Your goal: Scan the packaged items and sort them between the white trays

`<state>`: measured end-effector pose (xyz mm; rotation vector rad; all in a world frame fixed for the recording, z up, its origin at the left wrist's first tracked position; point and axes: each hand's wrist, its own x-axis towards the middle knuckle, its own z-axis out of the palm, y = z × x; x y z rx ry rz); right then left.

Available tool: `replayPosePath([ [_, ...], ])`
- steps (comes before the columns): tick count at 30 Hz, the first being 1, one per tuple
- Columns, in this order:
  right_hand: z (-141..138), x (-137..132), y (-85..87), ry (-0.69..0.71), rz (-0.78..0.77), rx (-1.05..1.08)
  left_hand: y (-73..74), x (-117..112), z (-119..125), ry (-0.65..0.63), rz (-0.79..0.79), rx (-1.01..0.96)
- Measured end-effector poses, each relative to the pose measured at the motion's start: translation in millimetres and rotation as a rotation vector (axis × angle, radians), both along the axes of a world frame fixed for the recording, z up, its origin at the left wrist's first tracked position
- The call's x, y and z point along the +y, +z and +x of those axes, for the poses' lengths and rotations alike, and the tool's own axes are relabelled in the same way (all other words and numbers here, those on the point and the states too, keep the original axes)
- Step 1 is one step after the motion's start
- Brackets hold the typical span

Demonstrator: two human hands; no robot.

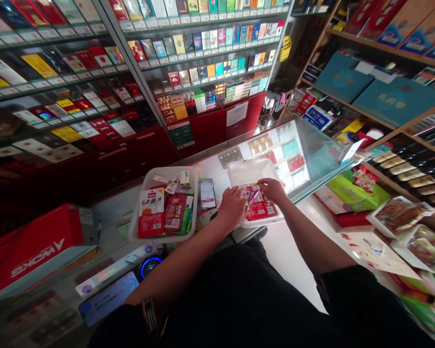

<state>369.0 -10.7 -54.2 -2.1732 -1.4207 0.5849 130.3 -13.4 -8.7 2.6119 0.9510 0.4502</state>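
Observation:
My left hand (233, 207) rests curled at the near left edge of a clear plastic tray (247, 172) on the glass counter, pinching a small pink and purple packet (253, 196). My right hand (272, 189) reaches into the same tray, fingers bent down onto red snack packets (263, 209) lying in it. A second clear tray (147, 182) to the left holds several red and green snack packets (151, 212). A phone (207, 194) lies between the two trays.
A glass display counter (313, 147) runs ahead, with cigarette shelves (203, 53) behind it. A red box (36, 249) and a payment device (149, 266) sit at near left. Wooden shelves (391, 63) of boxed goods and bagged snacks (409, 227) stand at right.

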Motion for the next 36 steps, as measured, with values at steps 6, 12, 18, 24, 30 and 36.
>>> replayPosePath([
  [6, -7.4, 7.3, 5.0, 0.011, 0.003, -0.005, 6.0, 10.0, -10.2, 0.046, -0.033, -0.088],
  [12, -35.0, 24.5, 16.1, 0.099, 0.09, 0.018, 7.2, 21.8, -39.5, 0.179, -0.045, -0.176],
  [18, -80.9, 47.7, 30.8, 0.202, 0.124, 0.016, 3.6, 42.1, -83.0, 0.33, -0.035, -0.172],
  [24, -128.8, 68.7, 41.9, 0.365, 0.102, -0.075, -2.4, 63.5, -131.8, 0.515, -0.029, -0.124],
  [30, -168.0, 91.1, 45.0, 0.489, 0.062, -0.126, -5.3, 82.1, -167.7, 0.621, -0.024, -0.082],
  [36, -204.3, 109.1, 44.3, 0.587, 0.025, -0.165, -12.4, 93.7, -178.8, 0.696, -0.014, 0.123],
])
